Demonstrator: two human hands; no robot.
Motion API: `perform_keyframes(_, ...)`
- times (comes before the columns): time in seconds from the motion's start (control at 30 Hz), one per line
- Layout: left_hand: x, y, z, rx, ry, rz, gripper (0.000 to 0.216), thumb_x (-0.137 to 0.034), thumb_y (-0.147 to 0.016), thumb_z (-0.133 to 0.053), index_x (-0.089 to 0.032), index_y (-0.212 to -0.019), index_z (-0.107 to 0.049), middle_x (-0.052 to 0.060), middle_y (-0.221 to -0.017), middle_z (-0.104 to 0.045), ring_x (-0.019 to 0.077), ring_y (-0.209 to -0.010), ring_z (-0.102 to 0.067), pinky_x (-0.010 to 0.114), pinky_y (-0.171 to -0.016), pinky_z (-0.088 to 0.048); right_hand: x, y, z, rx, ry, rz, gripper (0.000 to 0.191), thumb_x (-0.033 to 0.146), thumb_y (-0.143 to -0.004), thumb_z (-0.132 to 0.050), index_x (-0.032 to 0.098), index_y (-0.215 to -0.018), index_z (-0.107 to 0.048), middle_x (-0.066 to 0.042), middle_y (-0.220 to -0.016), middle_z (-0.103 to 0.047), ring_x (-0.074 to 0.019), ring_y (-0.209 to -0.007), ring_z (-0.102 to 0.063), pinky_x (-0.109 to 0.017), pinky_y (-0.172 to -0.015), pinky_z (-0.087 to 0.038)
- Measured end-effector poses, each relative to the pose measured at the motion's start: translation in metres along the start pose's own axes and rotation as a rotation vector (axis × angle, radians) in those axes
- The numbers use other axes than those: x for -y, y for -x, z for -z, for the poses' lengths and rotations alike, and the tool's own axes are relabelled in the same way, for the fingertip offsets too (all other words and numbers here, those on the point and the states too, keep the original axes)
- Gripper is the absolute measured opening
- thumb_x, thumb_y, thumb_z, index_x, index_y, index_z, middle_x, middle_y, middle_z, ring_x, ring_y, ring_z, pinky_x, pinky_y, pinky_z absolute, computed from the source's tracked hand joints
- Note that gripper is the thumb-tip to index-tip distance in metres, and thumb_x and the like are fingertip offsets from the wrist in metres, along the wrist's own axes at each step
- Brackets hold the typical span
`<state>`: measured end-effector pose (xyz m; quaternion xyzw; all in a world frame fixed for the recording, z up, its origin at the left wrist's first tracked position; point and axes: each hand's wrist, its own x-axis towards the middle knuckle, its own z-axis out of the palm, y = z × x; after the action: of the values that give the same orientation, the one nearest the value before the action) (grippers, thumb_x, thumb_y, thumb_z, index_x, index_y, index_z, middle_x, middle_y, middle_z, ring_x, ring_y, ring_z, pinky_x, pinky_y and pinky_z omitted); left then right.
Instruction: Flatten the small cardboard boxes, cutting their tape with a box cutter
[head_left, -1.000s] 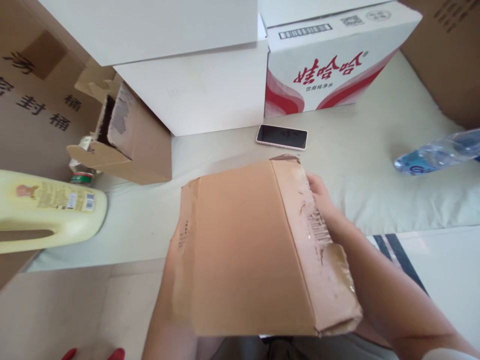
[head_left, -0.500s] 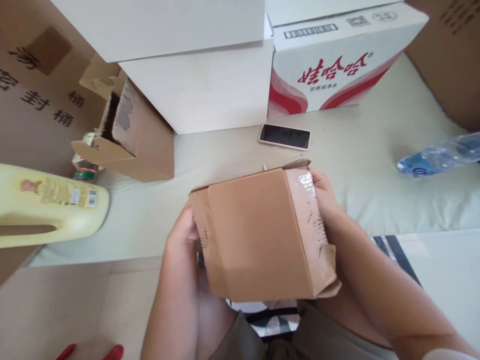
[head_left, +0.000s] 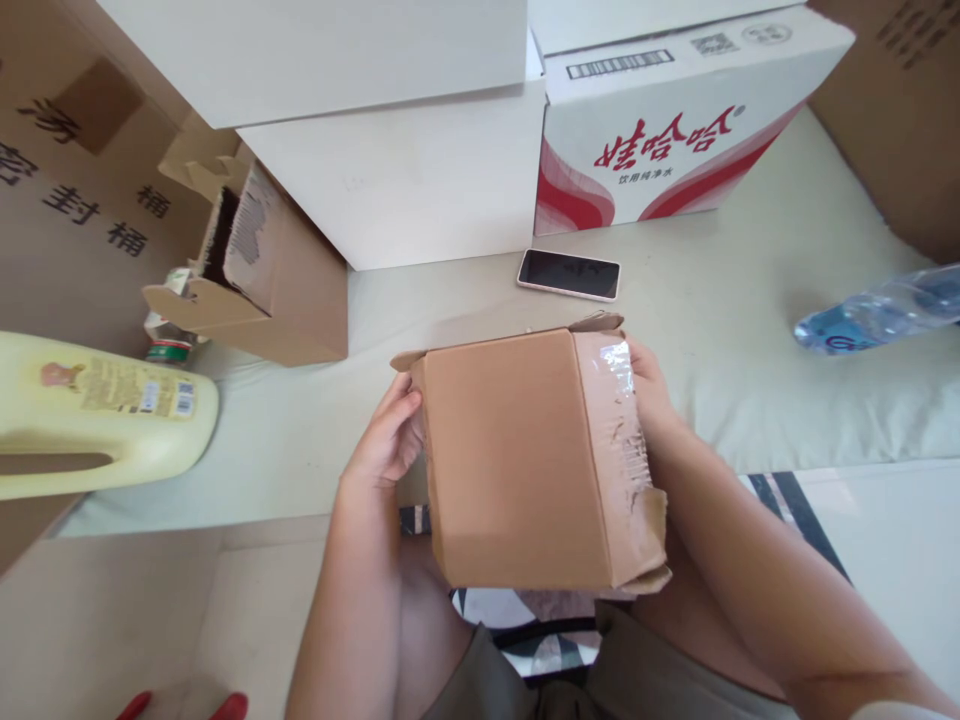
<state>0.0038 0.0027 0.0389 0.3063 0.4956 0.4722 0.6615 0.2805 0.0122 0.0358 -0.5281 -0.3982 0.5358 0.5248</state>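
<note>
A brown cardboard box (head_left: 517, 460) with torn, ragged flaps and a strip of clear tape on its right side is held up over my lap. My left hand (head_left: 390, 430) grips its left edge, thumb showing and the other fingers partly hidden behind the flap. At the far right side, my right hand (head_left: 651, 385) holds the box, its fingers hidden behind the cardboard. A phone (head_left: 568, 274) with a dark screen lies on the pale cloth just beyond the box.
White boxes (head_left: 420, 180) and a red-and-white printed carton (head_left: 667, 140) stand at the back. To the left are an opened cardboard box (head_left: 300, 290) and a yellow jug (head_left: 112, 420). A clear plastic bottle (head_left: 862, 320) lies at right on the pale cloth (head_left: 750, 350).
The box's left flap has swung in, so its left side is now narrower in view. My left hand has shifted slightly right and its thumb now shows. The right hand has barely moved.
</note>
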Motion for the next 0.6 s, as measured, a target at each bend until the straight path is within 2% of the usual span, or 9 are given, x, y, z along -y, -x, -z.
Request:
perform_keyframes(0.1,-0.004,-0.001,-0.002,0.0,0.031,-0.009,0.026,-0.028,-0.061,-0.074,-0.022,-0.086,-0.065,0.002,-0.077,-0.069,0.0216,-0.074,-0.068,0.029,-0.061,-0.052,0.002,0.0,-0.001,-0.003,-0.053,-0.002,0.027,0.038,-0.061,-0.079,0.025,-0.077,-0.061,0.003,-0.073,-0.066,-0.0153,-0.064,-0.059,-0.028,-0.06,-0.048)
perform_keyframes(0.2,-0.002,-0.002,-0.001,-0.054,0.017,0.003,0.031,-0.016,-0.056,-0.069,-0.021,-0.087,-0.066,-0.002,-0.069,-0.066,0.0159,-0.062,-0.061,0.026,-0.057,-0.049,0.005,0.0,-0.002,-0.01,-0.087,-0.003,0.025,0.032,-0.058,-0.078,0.025,-0.074,-0.06,0.005,-0.066,-0.06,-0.0135,-0.062,-0.055,-0.027,-0.061,-0.046)
perform_keyframes(0.27,-0.001,-0.003,-0.002,-0.104,-0.041,0.006,0.037,-0.014,-0.054,-0.074,-0.02,-0.089,-0.066,-0.003,-0.07,-0.067,0.0139,-0.06,-0.06,0.025,-0.057,-0.048,0.006,-0.001,-0.002,-0.003,-0.062,0.009,0.025,0.034,-0.059,-0.076,0.024,-0.073,-0.058,0.005,-0.065,-0.058,-0.0138,-0.062,-0.054,-0.029,-0.062,-0.046)
perform_keyframes(0.4,-0.001,-0.003,-0.006,-0.141,-0.14,-0.008,0.045,-0.019,-0.053,-0.084,-0.019,-0.095,-0.065,0.0,-0.081,-0.072,0.0154,-0.065,-0.065,0.025,-0.059,-0.05,0.002,-0.002,0.001,0.05,-0.014,0.034,0.028,0.042,-0.061,-0.075,0.025,-0.07,-0.054,0.004,-0.067,-0.056,-0.0157,-0.064,-0.055,-0.031,-0.063,-0.047)
perform_keyframes(0.53,-0.003,-0.005,-0.006,-0.164,-0.128,0.016,0.046,-0.033,-0.06,-0.081,-0.023,-0.103,-0.066,-0.003,-0.062,-0.066,0.0162,-0.052,-0.06,0.025,-0.05,-0.043,-0.004,-0.002,0.002,0.065,-0.027,0.014,0.026,0.047,-0.067,-0.074,0.026,-0.073,-0.058,0.003,-0.07,-0.059,-0.0161,-0.063,-0.057,-0.031,-0.061,-0.048)
perform_keyframes(0.6,0.0,-0.006,-0.002,-0.127,-0.145,0.016,0.045,-0.033,-0.062,-0.08,-0.022,-0.103,-0.069,-0.002,-0.064,-0.067,0.0172,-0.055,-0.062,0.027,-0.054,-0.045,-0.004,-0.002,0.001,0.092,-0.036,-0.004,0.026,0.045,-0.067,-0.074,0.026,-0.076,-0.06,0.003,-0.07,-0.06,-0.0153,-0.062,-0.057,-0.03,-0.06,-0.049)
